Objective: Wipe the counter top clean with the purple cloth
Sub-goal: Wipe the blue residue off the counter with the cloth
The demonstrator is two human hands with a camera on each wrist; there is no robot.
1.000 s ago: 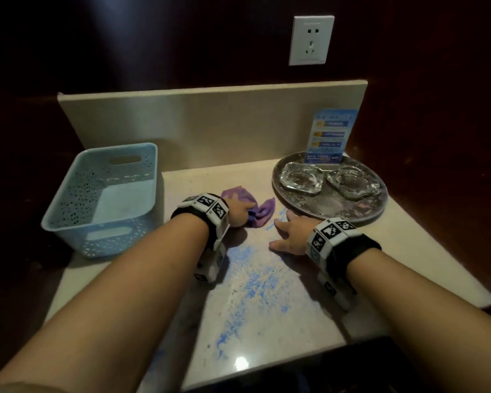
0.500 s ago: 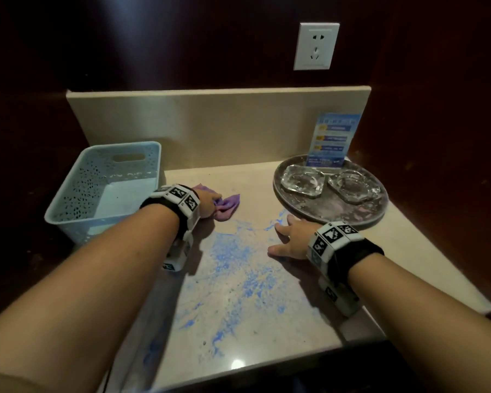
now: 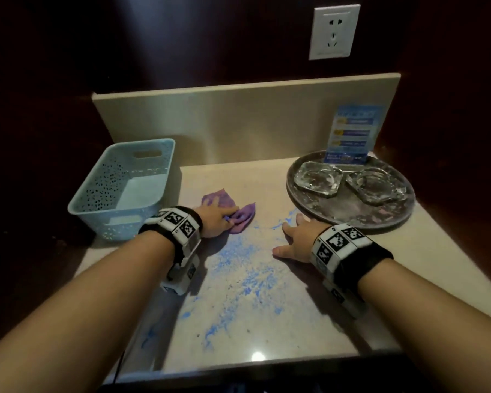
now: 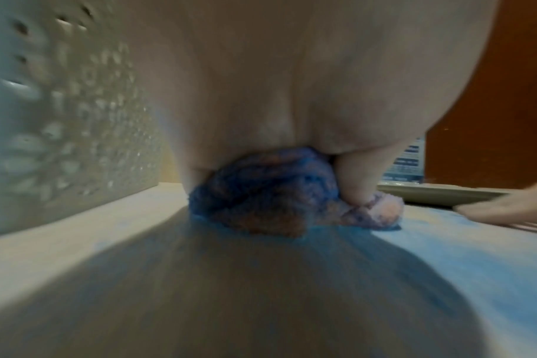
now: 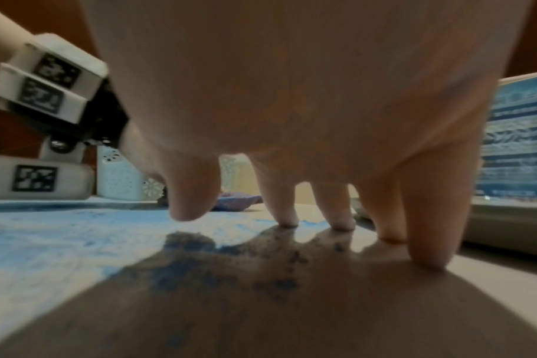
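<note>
So the left hand [image 3: 214,219] is down on the counter top [image 3: 267,316] with the purple cloth [image 3: 240,215] bunched up under it. Most of the cloth sits under the palm and fingers, with one flap poking out past the fingertips toward the back wall and another sticking out on the thumb side, toward the middle of the counter. From the left wrist view the cloth [image 4: 261,191] is a crumpled wad packed between the palm and the surface, and the thumb [image 4: 360,174] curls down against its right side, so the hand is properly gripping it, not just lying flat on top. The underside of the cloth looks stained blue.

The cloth sits at the far-left edge of the blue powder smear [image 3: 238,268], which spreads from there down toward the front edge of the counter. Just left of the hand is a light blue perforated basket [image 3: 119,188], close but not touching as far as I can tell.

The right hand [image 3: 295,239] holds nothing, fingers spread and straight, fingertips [image 5: 426,256] planted on the counter. It's just in front of a round metal tray [image 3: 352,219] that carries two glass ashtrays [image 3: 318,178] and a blue printed card [image 3: 352,134]. The two hands are apart, with smear between them.
</note>
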